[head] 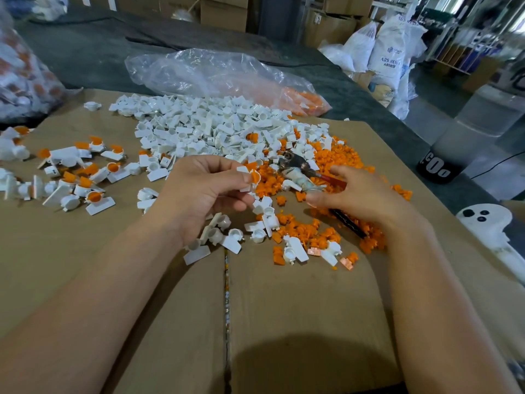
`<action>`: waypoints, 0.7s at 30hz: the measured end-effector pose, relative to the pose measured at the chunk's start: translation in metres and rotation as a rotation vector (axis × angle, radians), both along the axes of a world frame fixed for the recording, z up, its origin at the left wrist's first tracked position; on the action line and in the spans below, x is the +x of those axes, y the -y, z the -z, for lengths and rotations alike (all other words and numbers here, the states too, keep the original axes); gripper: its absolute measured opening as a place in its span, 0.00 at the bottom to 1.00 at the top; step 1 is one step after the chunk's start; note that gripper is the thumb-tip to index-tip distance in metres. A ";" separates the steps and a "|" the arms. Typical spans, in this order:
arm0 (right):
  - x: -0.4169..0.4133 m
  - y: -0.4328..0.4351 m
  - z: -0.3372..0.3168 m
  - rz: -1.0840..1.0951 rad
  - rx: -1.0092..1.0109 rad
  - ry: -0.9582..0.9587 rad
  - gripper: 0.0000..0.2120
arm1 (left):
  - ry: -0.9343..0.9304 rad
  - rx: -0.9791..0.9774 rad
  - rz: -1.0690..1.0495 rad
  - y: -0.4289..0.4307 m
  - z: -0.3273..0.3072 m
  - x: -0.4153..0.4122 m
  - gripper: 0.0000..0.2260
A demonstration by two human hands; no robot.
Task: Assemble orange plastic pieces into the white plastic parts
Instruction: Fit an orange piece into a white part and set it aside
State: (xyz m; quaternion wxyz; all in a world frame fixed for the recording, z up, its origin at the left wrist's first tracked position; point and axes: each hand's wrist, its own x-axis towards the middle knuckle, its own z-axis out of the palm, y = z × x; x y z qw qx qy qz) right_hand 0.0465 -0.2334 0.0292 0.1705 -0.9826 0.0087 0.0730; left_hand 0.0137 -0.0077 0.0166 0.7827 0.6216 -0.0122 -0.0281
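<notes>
Two hands (204,191) (360,194), one pliers (298,166); white parts (199,126), orange pieces (338,157) uncountable

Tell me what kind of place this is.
Probably a plastics factory or warehouse floor: sacks marked ABS resin, stacked cardboard boxes, and heaps of small white parts and orange pieces laid out for hand assembly.
</notes>
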 end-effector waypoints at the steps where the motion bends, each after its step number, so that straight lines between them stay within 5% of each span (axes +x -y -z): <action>1: 0.001 0.001 0.001 -0.007 -0.069 -0.053 0.44 | -0.001 -0.007 -0.005 0.000 0.000 0.000 0.03; 5: 0.004 0.001 0.006 0.008 -0.129 -0.034 0.45 | -0.002 -0.031 -0.013 -0.002 0.002 0.001 0.04; 15: 0.000 -0.007 0.003 0.058 -0.070 0.319 0.25 | 0.013 -0.070 -0.047 -0.002 0.004 0.004 0.05; 21: -0.010 -0.023 -0.004 -0.102 0.140 0.554 0.13 | 0.055 -0.154 -0.132 -0.003 0.004 0.006 0.07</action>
